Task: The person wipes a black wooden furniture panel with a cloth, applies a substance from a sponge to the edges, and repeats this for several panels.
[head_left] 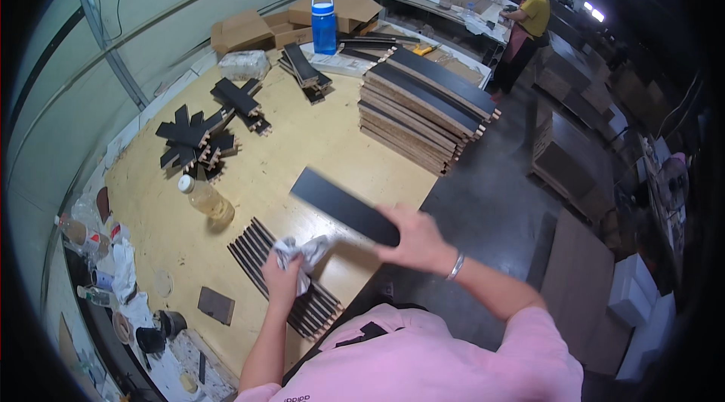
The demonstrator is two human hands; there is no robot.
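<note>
My right hand [419, 240] is closed on one end of a short black board [340, 206], held tilted above the table and slightly blurred. My left hand [281, 278] grips a crumpled white and grey cloth [308, 252], which is apart from the held board. Beneath that hand, a row of narrow black-edged boards [314, 316] lies side by side near the table's front edge; my hand and the cloth hide its middle. A capped clear bottle [208, 202] with yellowish liquid stands beyond the row. A small dark rectangular piece [216, 305] lies to the left.
A tall stack of black-topped boards [423, 100] stands at the table's [302, 138] right edge. Crisscrossed black boards [189, 134] lie far left. A blue bottle [323, 28] and cardboard boxes [242, 30] are at the back. A person [532, 17] works at another table.
</note>
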